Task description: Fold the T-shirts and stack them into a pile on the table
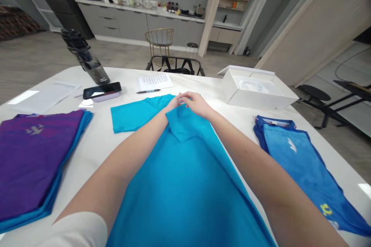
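A turquoise T-shirt [179, 177] lies spread on the table in front of me, reaching to the bottom edge of the view. Its left sleeve [130, 115] stretches out flat, while the right-hand sleeve [182, 123] is folded inward over the body. At the collar end, my left hand [174, 103] is closed on the fabric, its fingertips partly hidden. Touching it, my right hand [197, 104] has its thumb and fingers curled at the same spot beside the folded sleeve.
Folded purple and blue shirts [37, 158] are stacked at left; blue shirts [301, 158] lie at right. Behind them are a white box [252, 88], a pen [148, 91], a printed sheet [155, 82], a phone [102, 90] and a tall dark bottle [88, 60].
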### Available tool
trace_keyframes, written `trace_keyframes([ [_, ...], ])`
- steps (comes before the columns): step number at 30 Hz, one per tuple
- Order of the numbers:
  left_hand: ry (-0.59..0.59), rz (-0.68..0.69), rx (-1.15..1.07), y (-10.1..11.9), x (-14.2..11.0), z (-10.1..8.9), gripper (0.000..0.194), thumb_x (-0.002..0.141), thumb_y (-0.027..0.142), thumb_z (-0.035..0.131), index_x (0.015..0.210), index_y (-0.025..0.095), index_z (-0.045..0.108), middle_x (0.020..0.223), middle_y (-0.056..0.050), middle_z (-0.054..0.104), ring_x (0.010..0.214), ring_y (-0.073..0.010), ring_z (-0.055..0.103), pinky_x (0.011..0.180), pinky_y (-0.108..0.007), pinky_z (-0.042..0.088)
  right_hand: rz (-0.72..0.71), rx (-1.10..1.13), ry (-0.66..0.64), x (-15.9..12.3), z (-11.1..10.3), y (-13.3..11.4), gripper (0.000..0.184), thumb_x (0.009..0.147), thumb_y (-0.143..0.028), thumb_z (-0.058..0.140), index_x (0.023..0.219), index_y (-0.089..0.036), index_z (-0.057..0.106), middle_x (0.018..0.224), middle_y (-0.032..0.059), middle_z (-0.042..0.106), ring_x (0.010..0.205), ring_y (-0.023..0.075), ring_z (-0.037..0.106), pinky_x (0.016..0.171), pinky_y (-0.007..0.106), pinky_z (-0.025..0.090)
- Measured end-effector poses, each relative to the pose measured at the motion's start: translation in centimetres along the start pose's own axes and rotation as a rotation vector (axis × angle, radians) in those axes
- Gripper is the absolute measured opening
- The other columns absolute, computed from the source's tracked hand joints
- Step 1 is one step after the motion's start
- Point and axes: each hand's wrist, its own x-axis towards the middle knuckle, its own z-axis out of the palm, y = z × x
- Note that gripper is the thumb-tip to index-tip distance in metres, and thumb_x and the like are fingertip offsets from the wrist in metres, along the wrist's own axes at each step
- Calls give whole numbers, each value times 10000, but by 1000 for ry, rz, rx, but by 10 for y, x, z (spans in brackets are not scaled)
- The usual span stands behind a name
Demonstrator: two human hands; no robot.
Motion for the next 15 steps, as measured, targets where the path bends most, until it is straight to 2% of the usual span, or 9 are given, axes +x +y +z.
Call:
trace_keyframes([
  [2,-136,-73,-83,-8,-18,-22,559,961,665,501,1127,174,709,1014,-143,778,974,-296,750,826,-427,634,60,-275,118,8,6,29,390,933,-127,442,1219,-189,700,1264,130,680,1167,265,601,1029,447,487],
  [4,-256,-165,-152,-14,-34,-36,550,924,662,566,1115,168,713,1108,-152,770,1021,-288,742,856,-397,620,178,-517,144,13,4,57,507,923,-125,422,1369,-230,641,1441,159,571,1322,350,484,1049,564,453],
  [5,-253,-180,-106,-17,-41,-40,517,890,634,634,1102,171,718,1137,-148,768,1049,-290,734,875,-382,607,232,-582,125,15,2,69,563,930,-135,410,1450,-267,582,1516,156,508,1356,373,448,1039,604,448],
  [7,-146,-131,117,-21,-53,-41,477,801,565,765,1083,182,730,1186,-134,763,1123,-307,707,933,-368,568,259,-659,79,20,-1,86,620,951,-172,397,1545,-331,470,1619,126,391,1420,383,373,1040,651,430],
  [9,-40,-35,368,-25,-62,-36,477,738,487,839,1092,185,735,1238,-135,748,1207,-337,664,1006,-382,520,213,-713,39,25,-1,96,550,985,-239,394,1512,-353,505,1655,100,340,1468,376,307,1064,682,394],
  [12,-15,66,566,-28,-73,-28,337,805,320,786,1106,175,742,1244,-150,742,1246,-355,639,1048,-421,483,203,-735,34,32,-1,103,384,998,-326,443,1305,-288,670,1599,129,408,1458,372,318,1073,677,384],
  [15,-1,144,441,-21,-82,-28,258,857,252,723,1109,198,737,1210,-106,754,1194,-309,667,1025,-402,500,248,-668,86,38,-9,106,312,966,-307,495,1185,-232,704,1452,161,531,1348,353,452,1031,593,455],
])
